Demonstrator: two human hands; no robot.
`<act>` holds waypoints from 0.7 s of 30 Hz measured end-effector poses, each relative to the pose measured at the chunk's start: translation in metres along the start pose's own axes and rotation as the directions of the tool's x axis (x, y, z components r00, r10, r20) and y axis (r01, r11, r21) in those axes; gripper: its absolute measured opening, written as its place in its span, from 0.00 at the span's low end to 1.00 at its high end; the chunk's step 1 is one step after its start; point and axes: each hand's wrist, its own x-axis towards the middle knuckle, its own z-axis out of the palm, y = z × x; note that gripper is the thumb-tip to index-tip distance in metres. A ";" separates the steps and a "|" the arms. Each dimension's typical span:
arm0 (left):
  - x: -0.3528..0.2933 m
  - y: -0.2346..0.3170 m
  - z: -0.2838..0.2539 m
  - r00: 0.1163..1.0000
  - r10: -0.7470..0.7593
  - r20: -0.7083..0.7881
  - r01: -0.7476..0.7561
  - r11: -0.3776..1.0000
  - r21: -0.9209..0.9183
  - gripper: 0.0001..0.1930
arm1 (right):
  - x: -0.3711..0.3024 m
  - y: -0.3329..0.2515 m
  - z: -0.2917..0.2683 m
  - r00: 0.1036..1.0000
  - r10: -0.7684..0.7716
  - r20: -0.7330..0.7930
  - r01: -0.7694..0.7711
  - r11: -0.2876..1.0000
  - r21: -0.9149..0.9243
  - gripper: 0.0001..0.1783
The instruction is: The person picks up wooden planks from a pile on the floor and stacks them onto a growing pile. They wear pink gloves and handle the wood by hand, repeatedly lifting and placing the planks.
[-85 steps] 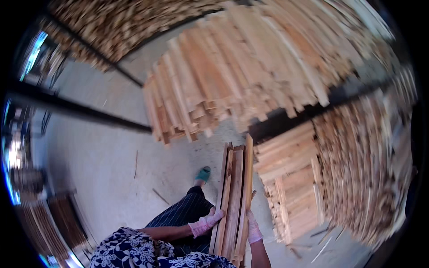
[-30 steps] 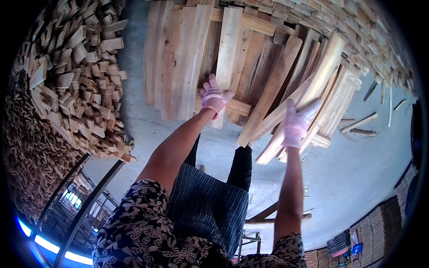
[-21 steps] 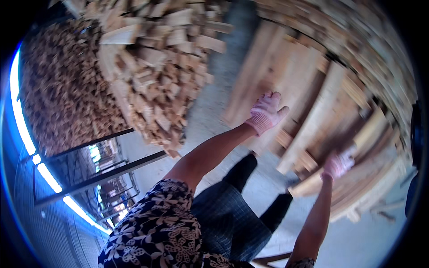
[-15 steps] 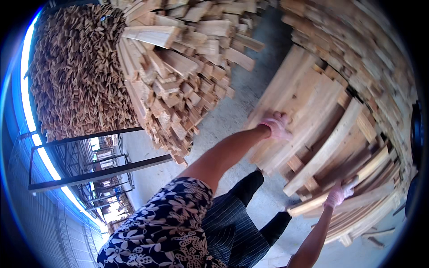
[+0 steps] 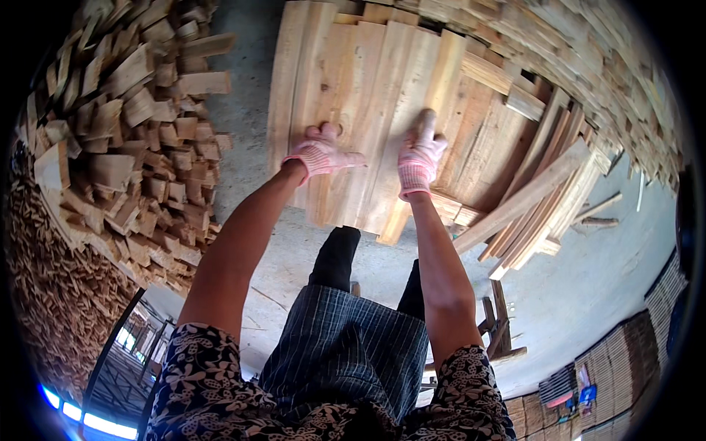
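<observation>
A layer of pale, planed wooden boards [image 5: 370,95] lies side by side in front of me, on top of a stack. My left hand [image 5: 323,153], in a pink and white knit glove, rests on the boards at left, thumb stretched to the right and fingers bent slightly at their tips. My right hand [image 5: 421,156], gloved alike, lies along a narrower board [image 5: 446,70] at the right of the layer, fingers pointing away from me. That board runs slightly slanted, and its near end sticks out past the others. Both palms are hidden.
Several loose boards [image 5: 533,195] lean slanted on the stack's right side. A big heap of short wood offcuts [image 5: 158,132] rises at left. Piled timber [image 5: 573,59] stands behind the boards. A small wooden stool-like frame [image 5: 500,327] is on the concrete floor [image 5: 588,250] at right.
My view has swung to the right. My right hand has left a board on the right side and moved over beside my left hand. The wide gap between the boards has closed up.
</observation>
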 end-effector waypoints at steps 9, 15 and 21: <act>0.009 -0.083 -0.027 0.970 0.030 -0.240 -0.120 0.921 -0.370 0.34 | 0.030 0.100 -0.090 0.910 -0.391 0.134 0.408 0.902 -0.142 0.34; 0.059 -0.141 -0.036 0.887 -0.282 -0.365 0.087 0.880 -0.468 0.45 | 0.037 0.170 -0.212 0.909 0.410 -0.079 -0.417 0.878 -0.237 0.55; 0.049 -0.104 -0.021 0.893 -0.144 -0.426 0.263 0.935 0.237 0.34 | 0.035 0.209 -0.180 0.952 0.272 -0.140 -0.302 0.910 -0.285 0.55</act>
